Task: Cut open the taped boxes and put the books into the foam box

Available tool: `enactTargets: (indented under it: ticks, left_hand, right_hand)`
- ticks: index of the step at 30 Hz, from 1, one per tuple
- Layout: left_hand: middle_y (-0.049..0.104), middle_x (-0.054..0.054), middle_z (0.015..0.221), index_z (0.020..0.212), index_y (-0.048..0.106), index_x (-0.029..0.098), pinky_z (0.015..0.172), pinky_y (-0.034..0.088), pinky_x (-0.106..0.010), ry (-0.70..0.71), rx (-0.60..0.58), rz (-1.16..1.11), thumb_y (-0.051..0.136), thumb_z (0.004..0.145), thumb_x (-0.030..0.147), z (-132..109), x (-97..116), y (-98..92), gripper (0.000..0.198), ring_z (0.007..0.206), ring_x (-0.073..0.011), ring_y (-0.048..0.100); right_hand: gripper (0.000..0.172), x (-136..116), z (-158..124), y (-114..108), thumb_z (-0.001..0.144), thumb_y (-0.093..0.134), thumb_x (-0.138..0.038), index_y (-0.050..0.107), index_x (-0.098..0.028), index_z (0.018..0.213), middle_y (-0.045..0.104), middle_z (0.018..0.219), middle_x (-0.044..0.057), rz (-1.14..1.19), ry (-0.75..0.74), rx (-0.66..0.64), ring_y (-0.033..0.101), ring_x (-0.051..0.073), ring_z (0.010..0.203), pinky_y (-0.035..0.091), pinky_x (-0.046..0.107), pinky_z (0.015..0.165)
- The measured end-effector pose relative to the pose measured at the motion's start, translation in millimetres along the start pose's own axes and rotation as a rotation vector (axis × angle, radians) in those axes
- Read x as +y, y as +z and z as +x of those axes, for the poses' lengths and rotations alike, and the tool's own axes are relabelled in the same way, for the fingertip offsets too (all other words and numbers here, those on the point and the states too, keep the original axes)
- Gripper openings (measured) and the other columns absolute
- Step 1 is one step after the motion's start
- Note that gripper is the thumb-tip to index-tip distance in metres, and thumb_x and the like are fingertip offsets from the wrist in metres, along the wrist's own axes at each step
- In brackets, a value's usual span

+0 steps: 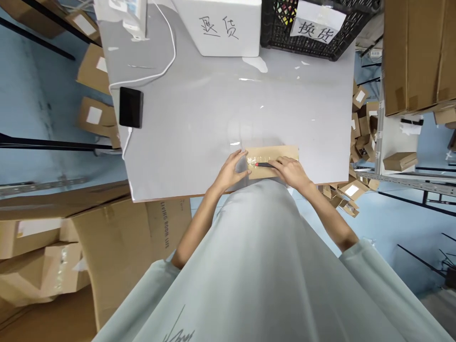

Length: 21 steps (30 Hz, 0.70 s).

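A small brown cardboard box (263,174) lies at the table's front edge, with shiny clear tape along its top. My right hand (289,171) is closed round a black pen-like tool with a red tip (264,165), which points left over the taped strip. At the box's left end is my left hand (231,172), thumb and fingers spread apart and touching the box's edge. Whether the tip touches the tape cannot be made out.
A white bin (228,40) and a black crate (302,40) stand at the table's back. A phone (131,108) with a white cable lies at the left. Cardboard boxes (117,247) crowd both sides of the grey table (185,128).
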State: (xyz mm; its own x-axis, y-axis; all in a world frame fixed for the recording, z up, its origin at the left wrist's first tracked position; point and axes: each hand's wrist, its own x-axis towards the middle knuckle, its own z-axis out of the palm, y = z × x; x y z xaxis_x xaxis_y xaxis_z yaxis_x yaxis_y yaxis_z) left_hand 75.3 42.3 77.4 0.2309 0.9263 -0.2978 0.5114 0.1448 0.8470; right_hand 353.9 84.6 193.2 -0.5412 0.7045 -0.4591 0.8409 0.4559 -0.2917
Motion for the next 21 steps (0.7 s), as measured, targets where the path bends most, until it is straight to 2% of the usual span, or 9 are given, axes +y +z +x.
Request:
enactTargets:
  ticks: [3, 7, 11, 18, 21]
  left_hand:
    - [0.044, -0.015, 0.176, 0.165, 0.052, 0.028, 0.135, 0.036, -0.053, 0.008, -0.02, -0.012, 0.074, 0.093, 0.051, 3, 0, -0.3, 0.078, 0.165, -0.0313, 0.042]
    - [0.048, -0.012, 0.174, 0.167, 0.049, 0.03, 0.131, 0.041, -0.049, 0.012, -0.041, -0.085, 0.073, 0.094, 0.05, -1, -1, 0.0, 0.079, 0.161, -0.0295, 0.046]
    - [0.05, -0.012, 0.172, 0.168, 0.049, 0.029, 0.127, 0.047, -0.048, 0.012, -0.049, -0.137, 0.073, 0.093, 0.05, -3, -2, 1.5, 0.081, 0.155, -0.031, 0.052]
    - [0.054, -0.012, 0.17, 0.166, 0.05, 0.03, 0.125, 0.048, -0.047, -0.004, -0.044, -0.131, 0.073, 0.093, 0.047, -1, 1, -1.4, 0.079, 0.152, -0.0316, 0.057]
    - [0.054, -0.011, 0.17, 0.165, 0.051, 0.03, 0.125, 0.048, -0.048, -0.046, -0.057, -0.094, 0.075, 0.091, 0.045, -1, 6, -4.0, 0.08, 0.151, -0.0327, 0.058]
  right_hand:
    - [0.042, -12, 14, -12, 0.119, 0.043, -0.027, 0.067, -0.022, 0.153, 0.074, 0.126, 0.015, -0.096, -0.025, -0.077, 0.068, 0.026, 0.115, 0.046, 0.034, 0.098]
    - [0.044, -20, 20, -21, 0.116, 0.044, -0.02, 0.064, -0.022, 0.156, 0.073, 0.127, 0.016, -0.161, -0.021, -0.128, 0.068, 0.027, 0.114, 0.046, 0.035, 0.097]
    - [0.048, -30, 19, -26, 0.113, 0.044, -0.012, 0.063, -0.022, 0.156, 0.072, 0.128, 0.016, -0.211, -0.012, -0.156, 0.067, 0.028, 0.116, 0.046, 0.036, 0.097]
    - [0.047, -67, 25, -32, 0.106, 0.045, -0.003, 0.064, -0.013, 0.148, 0.071, 0.134, 0.021, -0.311, 0.065, -0.193, 0.064, 0.03, 0.124, 0.044, 0.04, 0.106]
    - [0.048, -74, 26, -32, 0.106, 0.043, -0.002, 0.063, -0.012, 0.149, 0.071, 0.135, 0.021, -0.323, 0.073, -0.203, 0.064, 0.031, 0.125, 0.043, 0.04, 0.106]
